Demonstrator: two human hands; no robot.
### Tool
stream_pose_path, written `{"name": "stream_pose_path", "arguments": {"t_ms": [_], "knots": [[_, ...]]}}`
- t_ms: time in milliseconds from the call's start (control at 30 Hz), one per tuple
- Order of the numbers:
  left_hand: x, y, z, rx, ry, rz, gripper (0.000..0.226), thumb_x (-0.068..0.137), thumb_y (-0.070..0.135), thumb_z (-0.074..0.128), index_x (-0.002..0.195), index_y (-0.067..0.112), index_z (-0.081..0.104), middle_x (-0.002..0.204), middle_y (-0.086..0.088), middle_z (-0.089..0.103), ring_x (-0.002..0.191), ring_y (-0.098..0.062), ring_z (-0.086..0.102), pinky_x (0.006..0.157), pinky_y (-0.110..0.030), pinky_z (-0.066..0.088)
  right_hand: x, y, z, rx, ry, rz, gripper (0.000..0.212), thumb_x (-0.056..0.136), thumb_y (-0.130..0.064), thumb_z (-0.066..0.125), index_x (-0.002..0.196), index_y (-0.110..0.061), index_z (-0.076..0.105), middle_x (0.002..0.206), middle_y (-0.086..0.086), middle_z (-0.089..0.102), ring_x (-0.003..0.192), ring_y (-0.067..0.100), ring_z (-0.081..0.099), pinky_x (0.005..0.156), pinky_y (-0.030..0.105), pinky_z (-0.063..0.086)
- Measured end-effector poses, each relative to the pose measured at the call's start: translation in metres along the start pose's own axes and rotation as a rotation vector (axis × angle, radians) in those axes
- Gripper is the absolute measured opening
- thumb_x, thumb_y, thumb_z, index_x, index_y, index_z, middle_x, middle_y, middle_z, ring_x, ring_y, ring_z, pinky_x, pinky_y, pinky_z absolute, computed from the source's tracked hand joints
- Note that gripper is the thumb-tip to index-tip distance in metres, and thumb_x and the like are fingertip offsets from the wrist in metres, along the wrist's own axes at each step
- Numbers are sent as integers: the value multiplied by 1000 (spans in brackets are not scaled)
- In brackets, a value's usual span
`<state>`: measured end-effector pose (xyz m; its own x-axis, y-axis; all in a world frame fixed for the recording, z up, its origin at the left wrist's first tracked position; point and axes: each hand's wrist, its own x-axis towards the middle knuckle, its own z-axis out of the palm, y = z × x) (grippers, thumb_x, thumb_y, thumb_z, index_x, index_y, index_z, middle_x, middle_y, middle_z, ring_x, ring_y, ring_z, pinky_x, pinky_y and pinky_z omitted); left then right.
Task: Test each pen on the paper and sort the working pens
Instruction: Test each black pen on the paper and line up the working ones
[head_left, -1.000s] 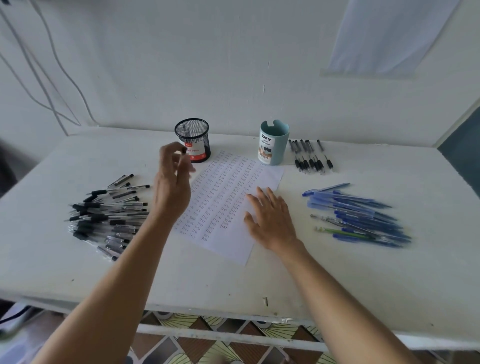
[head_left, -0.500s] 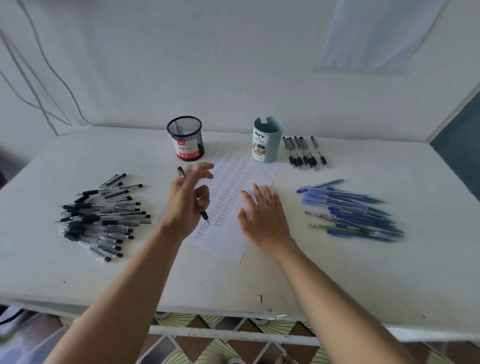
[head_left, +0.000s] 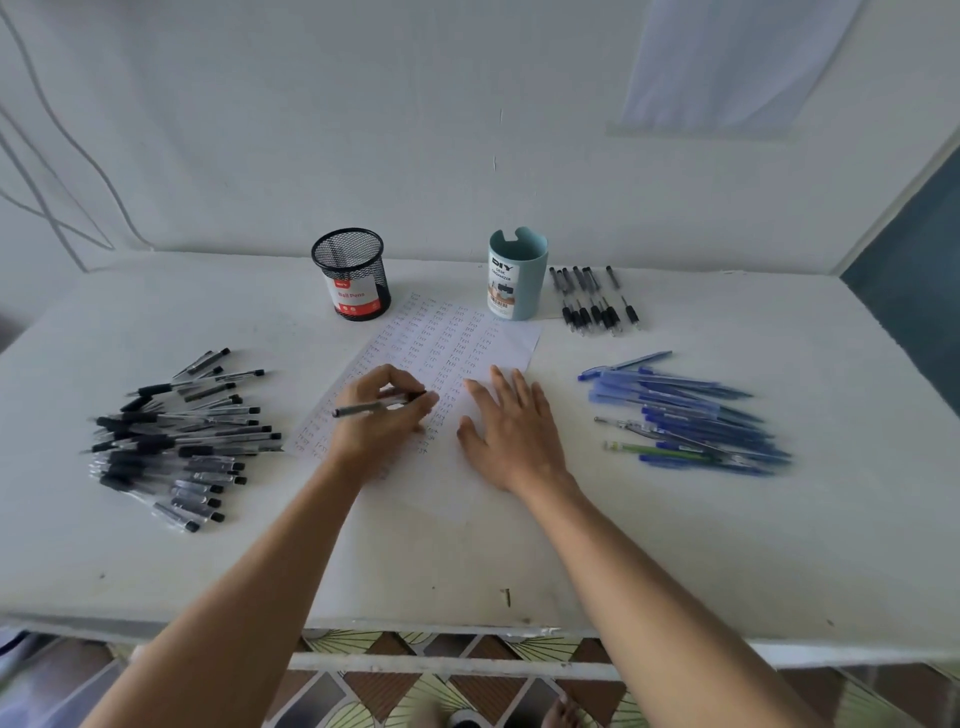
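Nearest in, the white table's (head_left: 467, 571) front edge runs right across the view, with patterned floor tiles (head_left: 384, 686) showing beneath it. Between that edge and the hands lies a broad bare strip of tabletop, crossed only by both forearms.

Up to the hands now. The left hand (head_left: 382, 415) is curled round a black pen (head_left: 374, 406), fingers pinching it near the writing end; the barrel pokes out to the left and the tip points right over the paper (head_left: 452, 332). Whether the tip actually meets the sheet is hard to tell, since the fingers crowd it. The right hand (head_left: 511, 431) lies flat, fingers spread and straight, pressing on the paper just beside the pen hand.

The sheet carries columns of small scribbles too fine to read, and its lower part is hidden under the hands.

To the left, apart from the sheet, a heap of black pens (head_left: 176, 436). To the right, a heap of blue pens (head_left: 691, 415), with open table between it and the paper.

Further back, a black mesh cup (head_left: 350, 273) stands at the paper's far left corner and a teal organizer (head_left: 517, 275) at its far right. Beside the organizer sits a short row of black pens (head_left: 592, 299). Behind everything rises a white wall (head_left: 467, 130), where the table's far edge ends.
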<state>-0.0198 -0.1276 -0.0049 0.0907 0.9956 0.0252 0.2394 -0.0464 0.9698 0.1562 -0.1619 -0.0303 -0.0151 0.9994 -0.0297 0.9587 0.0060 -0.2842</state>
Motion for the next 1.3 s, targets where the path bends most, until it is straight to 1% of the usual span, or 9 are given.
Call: {"name": "stream_pose_path", "arguments": {"t_ms": [67,133,167,233,333,500,867,933,1300], "knots": [[-2,0,1,88,32,1,17,82,7,80,78,3,65,80,-13,71,62,-19,69,48,-22,51,0,0,0,1,4,1,60,101,-46,32,157,-27,22,167,8,8,154,28,0,124,45,-2],[-3,1,2,123,60,-27,23,81,1,76,68,-1,57,67,-11,69,45,-12,59,39,-23,42,0,0,0,-2,5,3,60,101,-46,32,157,-26,21,167,8,8,154,28,0,124,44,-2],[-3,0,1,126,79,-53,28,79,-4,72,61,0,51,57,-10,65,39,-13,53,39,-22,37,0,0,-1,-2,6,3,60,101,-46,32,157,-26,21,167,8,8,154,27,0,124,44,-2],[-2,-4,0,108,119,-91,33,69,-8,63,54,9,38,48,-10,47,40,-18,45,45,-25,34,0,0,-1,-2,8,2,60,101,-46,32,157,-26,21,167,7,8,154,27,1,124,44,-1],[0,-9,-3,179,104,-48,28,56,3,55,56,10,27,51,-5,32,51,-19,37,50,-32,29,0,0,-2,-2,7,3,60,101,-46,32,157,-27,21,167,7,8,154,27,1,124,44,-1],[4,-13,-4,241,60,27,22,52,7,51,52,15,30,49,1,30,51,-17,31,50,-32,26,0,0,-2,1,5,4,60,101,-47,33,157,-27,22,167,7,9,153,28,2,124,45,0],[5,-15,-4,332,21,55,20,51,10,47,51,19,30,50,6,25,52,-14,25,51,-29,19,0,0,-2,-4,12,2,59,101,-47,33,156,-27,23,166,7,10,153,29,3,124,45,1],[4,-15,-3,309,29,33,20,52,10,47,48,21,31,47,11,25,51,-15,27,49,-27,19,0,0,-2,-5,12,3,59,101,-46,33,156,-27,23,166,7,11,153,29,3,124,46,1],[4,-16,-3,314,9,55,20,53,10,46,48,22,31,48,10,26,52,-16,28,49,-27,22,0,-1,-1,0,9,8,60,101,-47,33,156,-28,22,167,7,9,153,28,2,124,45,1]]}}
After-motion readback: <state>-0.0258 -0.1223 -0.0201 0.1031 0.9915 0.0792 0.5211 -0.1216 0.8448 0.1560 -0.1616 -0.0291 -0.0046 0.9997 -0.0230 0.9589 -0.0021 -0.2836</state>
